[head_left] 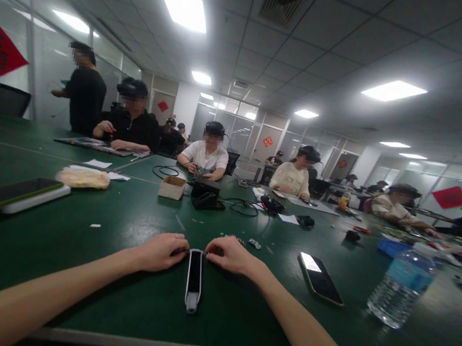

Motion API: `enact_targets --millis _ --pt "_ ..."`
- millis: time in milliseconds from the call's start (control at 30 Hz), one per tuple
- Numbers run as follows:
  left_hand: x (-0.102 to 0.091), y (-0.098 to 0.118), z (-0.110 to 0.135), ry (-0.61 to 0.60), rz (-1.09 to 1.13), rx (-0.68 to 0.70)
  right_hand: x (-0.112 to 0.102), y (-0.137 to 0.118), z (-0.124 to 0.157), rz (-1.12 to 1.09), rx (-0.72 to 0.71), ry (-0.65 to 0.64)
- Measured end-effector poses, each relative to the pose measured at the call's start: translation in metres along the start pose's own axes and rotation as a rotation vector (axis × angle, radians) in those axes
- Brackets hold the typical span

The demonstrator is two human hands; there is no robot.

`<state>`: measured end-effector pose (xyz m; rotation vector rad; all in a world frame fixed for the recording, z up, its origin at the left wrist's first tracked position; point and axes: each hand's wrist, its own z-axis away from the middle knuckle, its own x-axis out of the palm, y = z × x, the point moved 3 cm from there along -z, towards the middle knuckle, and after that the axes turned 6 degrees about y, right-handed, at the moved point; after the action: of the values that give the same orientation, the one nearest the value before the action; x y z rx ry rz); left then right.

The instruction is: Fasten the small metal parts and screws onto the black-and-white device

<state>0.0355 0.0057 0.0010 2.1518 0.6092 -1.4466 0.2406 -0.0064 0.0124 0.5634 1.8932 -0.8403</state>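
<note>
A slim white device with a long black face (195, 277), shaped like a scanning pen, lies on the green table with its narrow tip towards me. At its far end, my left hand (162, 251) rests on the left side with the fingers closed in a pinch. Opposite it, my right hand (232, 255) is pinched at the right side. Small dark bits show at both fingertips, too small to name. Whether the fingers grip the device's edges or only touch beside it is unclear. Just beyond my right hand lie small metallic parts (254, 243).
To the right are a phone (322, 278) and a water bottle (402, 287). A small box (172, 187) and a black stand (206, 192) are ahead. Leftward lie a green-edged phone (8, 192) and a plastic-wrapped item (83, 178). Several people work around the table (122, 309).
</note>
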Motion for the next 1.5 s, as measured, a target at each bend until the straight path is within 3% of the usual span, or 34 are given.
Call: enact_targets --millis 400,533,733,933,1267,1500 --pt "-0.001 0.001 0.0 0.006 0.027 0.011 0.001 0.005 0.0 -0.151 0.039 -0.008" --pt "0.0 0.0 0.001 0.013 0.031 0.016 0.005 0.011 0.0 -0.227 0.051 0.029" --pt "0.001 -0.002 0.001 0.012 0.035 0.012 0.015 0.028 -0.002 -0.441 0.185 0.077" --pt "0.001 -0.003 0.001 0.021 0.039 0.013 0.019 0.027 -0.002 -0.511 0.171 0.091" --pt "0.001 -0.002 0.0 0.012 0.036 0.018 0.02 0.019 -0.002 -0.511 0.199 0.056" --pt "0.001 -0.002 0.0 0.018 0.037 0.017 0.013 0.012 -0.001 -0.263 0.111 0.072"
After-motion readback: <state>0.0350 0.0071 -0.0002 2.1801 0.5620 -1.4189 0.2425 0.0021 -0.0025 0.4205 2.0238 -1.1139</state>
